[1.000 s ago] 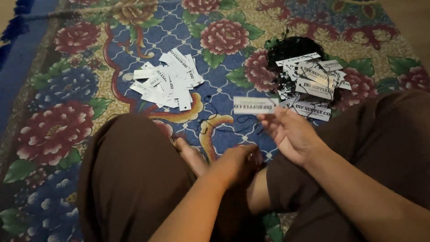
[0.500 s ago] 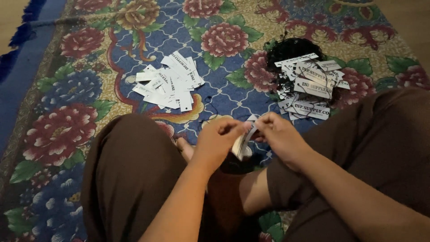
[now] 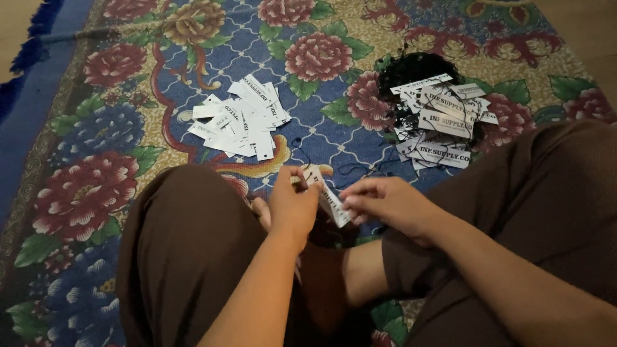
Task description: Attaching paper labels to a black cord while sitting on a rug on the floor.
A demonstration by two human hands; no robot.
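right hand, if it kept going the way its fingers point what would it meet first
The right hand points left, so it would first meet the white tag held between both hands, then the left hand close behind it.

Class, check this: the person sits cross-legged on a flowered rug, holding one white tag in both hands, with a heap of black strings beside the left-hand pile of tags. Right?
Not quite. The head view shows the black strings by the right-hand pile of tags, not the left-hand pile. The rest stands.

Floral carpet covers the dimly lit floor.
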